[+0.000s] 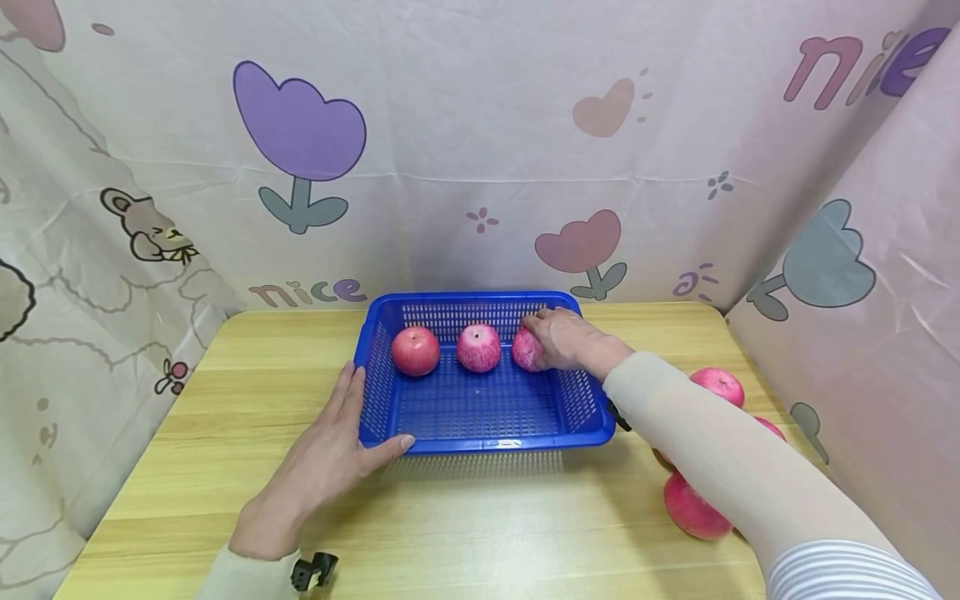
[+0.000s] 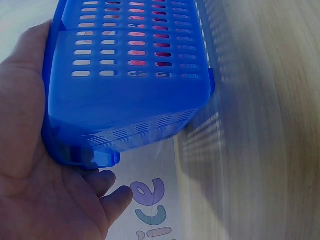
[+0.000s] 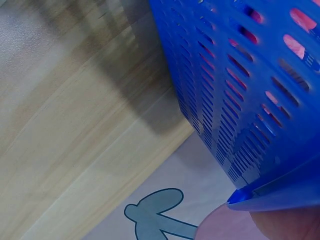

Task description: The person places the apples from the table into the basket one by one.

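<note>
A blue plastic basket [image 1: 480, 444] with slotted walls stands on the table. Inside it, three red apples sit in a row: a left apple [image 1: 416, 351], a middle apple [image 1: 478, 347] and a right apple [image 1: 527, 350]. My right hand [image 1: 566, 337] reaches over the basket's right side and holds the right apple, its fingers curled over the top. At the left front corner, my left hand [image 1: 330, 442] rests against the rim, thumb on the front edge and fingers extended along the left side. In the left wrist view, the palm [image 2: 30, 150] lies against the basket rim.
Right of the basket, several more apples lie on the wooden table [image 1: 225, 400], partly hidden by my right forearm; one apple [image 1: 717, 386] is behind it and another apple [image 1: 693, 508] in front. A printed curtain [image 1: 450, 125] encloses the table's back and sides.
</note>
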`<action>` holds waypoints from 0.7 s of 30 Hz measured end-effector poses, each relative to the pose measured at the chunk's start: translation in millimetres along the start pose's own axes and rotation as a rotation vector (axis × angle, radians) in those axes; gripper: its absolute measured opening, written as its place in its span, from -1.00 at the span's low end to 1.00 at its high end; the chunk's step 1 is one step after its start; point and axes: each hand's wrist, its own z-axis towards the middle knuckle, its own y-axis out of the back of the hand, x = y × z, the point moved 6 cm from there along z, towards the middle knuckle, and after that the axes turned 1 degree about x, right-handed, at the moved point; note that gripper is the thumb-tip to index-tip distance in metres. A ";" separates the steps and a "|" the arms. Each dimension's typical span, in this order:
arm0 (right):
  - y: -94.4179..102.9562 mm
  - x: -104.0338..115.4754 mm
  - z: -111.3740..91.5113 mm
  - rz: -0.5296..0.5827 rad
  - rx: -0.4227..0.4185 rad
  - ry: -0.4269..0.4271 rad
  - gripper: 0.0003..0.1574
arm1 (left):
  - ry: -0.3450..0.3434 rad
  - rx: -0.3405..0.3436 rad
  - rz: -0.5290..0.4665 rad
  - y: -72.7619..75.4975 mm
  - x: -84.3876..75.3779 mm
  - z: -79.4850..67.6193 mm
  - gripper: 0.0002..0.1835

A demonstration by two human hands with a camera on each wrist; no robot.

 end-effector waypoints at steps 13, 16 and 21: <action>2.5 -0.1 -1.5 0.033 0.004 -0.018 0.02 | 0.007 0.005 0.004 0.4 -0.7 0.5 0.45; 2.7 -1.6 -1.3 0.058 0.003 -0.019 0.04 | 0.005 0.004 0.006 0.2 -0.7 0.2 0.45; 7.4 -5.1 -3.5 0.130 -0.021 -0.026 0.01 | 0.004 0.003 0.007 0.0 -1.1 0.1 0.45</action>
